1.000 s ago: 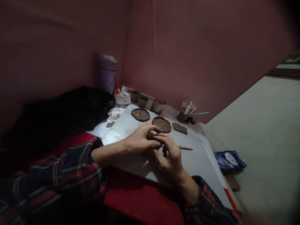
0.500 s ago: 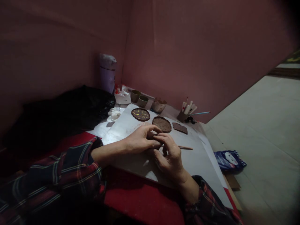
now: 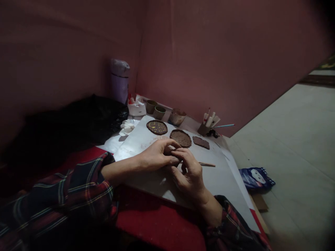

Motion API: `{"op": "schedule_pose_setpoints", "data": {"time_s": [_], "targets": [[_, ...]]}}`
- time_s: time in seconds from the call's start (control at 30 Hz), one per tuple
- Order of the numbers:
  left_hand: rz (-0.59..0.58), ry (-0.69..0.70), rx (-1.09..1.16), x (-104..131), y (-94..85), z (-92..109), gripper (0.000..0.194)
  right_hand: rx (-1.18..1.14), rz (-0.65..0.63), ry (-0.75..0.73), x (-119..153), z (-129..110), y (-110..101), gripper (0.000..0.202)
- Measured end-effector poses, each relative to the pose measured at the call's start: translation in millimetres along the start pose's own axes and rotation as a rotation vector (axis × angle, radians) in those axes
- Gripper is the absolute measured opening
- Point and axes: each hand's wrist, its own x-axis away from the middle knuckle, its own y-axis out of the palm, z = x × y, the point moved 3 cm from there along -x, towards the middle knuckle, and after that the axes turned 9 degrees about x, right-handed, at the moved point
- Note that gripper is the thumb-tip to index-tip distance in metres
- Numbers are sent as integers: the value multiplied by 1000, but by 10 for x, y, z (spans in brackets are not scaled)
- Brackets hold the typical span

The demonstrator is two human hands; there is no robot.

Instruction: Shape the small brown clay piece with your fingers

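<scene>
Left hand (image 3: 161,156) and right hand (image 3: 188,172) met at a brown piece (image 3: 178,165)

A dotted disc (image 3: 156,128) lay on paper (image 3: 221,181) beyond the arched left hand. The piece, mostly hidden, sat between the hands; I could not tell whether either gripped it. A plain disc (image 3: 180,138) lay just beyond. The right hand curled narrow, a slab (image 3: 201,142) beyond, a stick (image 3: 208,164) near it.
</scene>
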Motion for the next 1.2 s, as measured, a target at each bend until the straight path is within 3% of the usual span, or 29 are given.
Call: {"op": "schedule_pose_setpoints", "data": {"time_s": [1.2], "targets": [[-30,-43,52,-1,9,-14,38,26,8,-5,-6,-23,-8,30]]}}
